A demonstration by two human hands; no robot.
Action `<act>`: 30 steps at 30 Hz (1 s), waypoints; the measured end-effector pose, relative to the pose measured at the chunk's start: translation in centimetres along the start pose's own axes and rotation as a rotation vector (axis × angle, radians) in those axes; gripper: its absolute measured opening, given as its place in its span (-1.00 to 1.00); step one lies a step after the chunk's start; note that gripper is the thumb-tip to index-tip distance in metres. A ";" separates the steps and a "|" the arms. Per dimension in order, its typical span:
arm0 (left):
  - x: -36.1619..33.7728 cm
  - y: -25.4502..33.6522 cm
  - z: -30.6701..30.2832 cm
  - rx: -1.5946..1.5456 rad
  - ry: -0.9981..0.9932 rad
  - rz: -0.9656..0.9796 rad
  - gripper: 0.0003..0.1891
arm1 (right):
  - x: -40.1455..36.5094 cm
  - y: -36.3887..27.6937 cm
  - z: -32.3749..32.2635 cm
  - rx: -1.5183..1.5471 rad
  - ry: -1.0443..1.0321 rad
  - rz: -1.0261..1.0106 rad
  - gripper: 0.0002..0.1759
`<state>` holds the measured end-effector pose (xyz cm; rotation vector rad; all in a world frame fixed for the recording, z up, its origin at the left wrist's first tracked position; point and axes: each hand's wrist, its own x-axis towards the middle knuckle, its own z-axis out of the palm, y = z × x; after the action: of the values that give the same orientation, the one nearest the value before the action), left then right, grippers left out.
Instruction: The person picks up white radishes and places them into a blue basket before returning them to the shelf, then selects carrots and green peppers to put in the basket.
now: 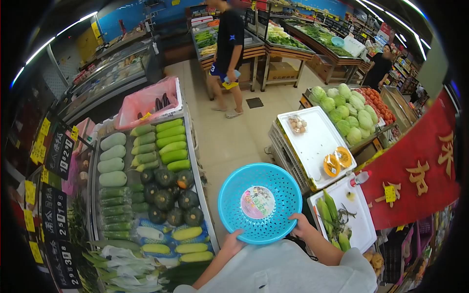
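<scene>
Looking down from my head, I have the blue basket (281,188) in both hands in front of my chest. My left hand (232,242) is clenched on its near rim at the lower left, and my right hand (299,225) is clenched on the near rim at the lower right, fingers curled over the edge. The bowl of the basket lies forward and up from both hands, tipped so that its open face and the round sticker (257,202) on its bottom look back at me. It is round, so it has no long axis to speak of, and neither hand is nearer to it than the other; both touch it, well apart along the rim. Out beyond my left hand is a table (194,161) stacked with pale gourds (113,160) and dark squashes (168,198). Just past my right hand lie corn cobs (331,211) on a white board, and further ahead of that hand a white tray (312,139), then cabbages (349,110). A red banner (415,176) hangs off to the right of that hand. Well ahead of both hands a person in a dark shirt (229,39) stands in the aisle.
</scene>
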<state>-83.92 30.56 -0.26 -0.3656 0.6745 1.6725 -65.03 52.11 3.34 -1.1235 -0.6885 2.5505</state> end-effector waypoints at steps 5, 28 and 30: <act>9.7 5.7 3.6 0.046 -0.020 -0.048 -0.51 | 7.9 -5.2 1.6 0.058 0.125 -0.004 -0.38; 48.9 49.9 17.3 0.008 0.179 0.140 -0.47 | 60.8 -33.2 30.7 -0.428 0.168 -0.031 -0.40; 51.6 53.8 18.5 0.041 0.156 0.120 -0.48 | 63.3 -35.1 32.9 -0.391 0.189 -0.033 -0.41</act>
<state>-144.85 77.16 -3.46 -0.4359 0.8598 1.7533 -129.69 98.29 1.85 -1.4346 -1.1759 2.3001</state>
